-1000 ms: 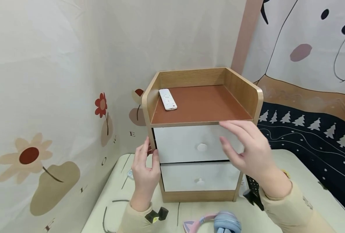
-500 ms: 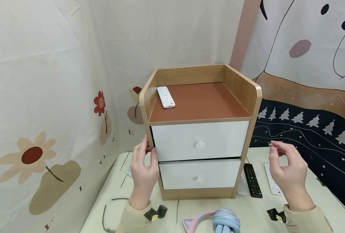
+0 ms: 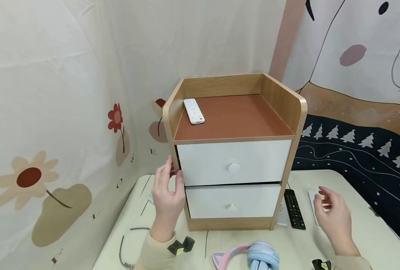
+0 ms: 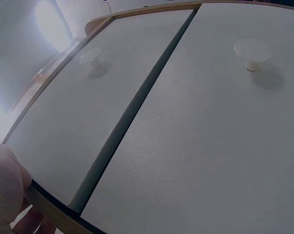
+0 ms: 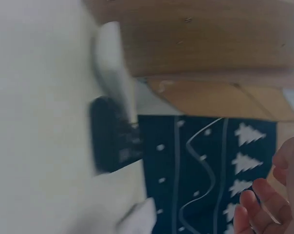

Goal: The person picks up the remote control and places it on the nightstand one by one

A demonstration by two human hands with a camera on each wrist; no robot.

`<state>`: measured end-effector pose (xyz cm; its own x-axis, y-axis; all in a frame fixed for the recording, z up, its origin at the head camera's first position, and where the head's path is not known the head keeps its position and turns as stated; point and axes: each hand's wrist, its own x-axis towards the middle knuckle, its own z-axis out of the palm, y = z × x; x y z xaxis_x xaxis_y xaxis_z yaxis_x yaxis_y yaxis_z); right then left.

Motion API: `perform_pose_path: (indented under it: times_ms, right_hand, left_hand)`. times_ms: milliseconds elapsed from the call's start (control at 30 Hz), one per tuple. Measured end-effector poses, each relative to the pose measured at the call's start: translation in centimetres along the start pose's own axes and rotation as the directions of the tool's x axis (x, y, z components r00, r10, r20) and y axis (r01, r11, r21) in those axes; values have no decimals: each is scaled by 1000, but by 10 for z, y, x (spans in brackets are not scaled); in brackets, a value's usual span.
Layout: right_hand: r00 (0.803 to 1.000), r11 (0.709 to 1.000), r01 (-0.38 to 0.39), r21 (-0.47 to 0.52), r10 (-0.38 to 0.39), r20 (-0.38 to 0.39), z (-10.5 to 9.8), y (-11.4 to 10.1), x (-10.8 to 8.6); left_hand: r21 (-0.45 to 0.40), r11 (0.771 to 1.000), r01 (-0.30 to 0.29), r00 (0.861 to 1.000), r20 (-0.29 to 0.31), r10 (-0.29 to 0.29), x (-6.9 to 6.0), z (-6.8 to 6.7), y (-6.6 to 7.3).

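Left hand (image 3: 167,202) at the front left edge of the light-wood cabinet with two white drawers (image 3: 235,152): fingers fairly straight along the side, thumb at the front, wide gap between. Cabinet stands upright on the cream tabletop (image 3: 287,245). Right hand (image 3: 334,221) over the slim white plastic remote (image 3: 312,202), fingers loosely bent, narrow thumb gap; contact, can't tell. Bare strip separates that remote from the long black remote (image 3: 295,209), near the cabinet's right edge.
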<state>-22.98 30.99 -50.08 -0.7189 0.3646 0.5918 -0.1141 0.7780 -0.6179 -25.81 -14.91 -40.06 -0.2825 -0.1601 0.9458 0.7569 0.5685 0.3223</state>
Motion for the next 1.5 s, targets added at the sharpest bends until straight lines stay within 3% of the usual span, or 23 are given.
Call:
perform_pose_path:
  times_ms: [167, 367, 533, 867, 1133, 1333, 1500]
  right_hand:
    - [989, 993, -103, -62, 109, 103, 3, 17, -7]
    - [939, 961, -243, -129, 267, 219, 6, 29, -11]
    - [901, 934, -325, -150, 354, 250, 10, 38, -10]
    - [841, 891, -398, -217, 449, 303, 17, 51, -17]
    - [826, 883, -381, -273, 458, 330, 22, 58, -19]
    - [845, 890, -323, -323, 425, 325, 22, 59, -21]
    - [844, 881, -315, -352, 430, 321, 22, 58, -22]
  left_hand:
    - [-2, 1000, 18, 1000, 3, -18, 0, 0, 0]
    - [0, 1000, 3, 1000, -5, -3, 0, 0, 1]
    - [-11, 1000, 22, 1000, 0, -22, 0, -1, 2]
    - [-15, 997, 77, 997, 25, -77, -1, -2, 5]
    - [-7, 999, 44, 999, 9, -44, -1, -2, 3]
    - [5, 1000, -1, 1000, -1, 1, 1, -2, 3]
    - [2, 1000, -6, 1000, -10, 6, 1, 0, 2]
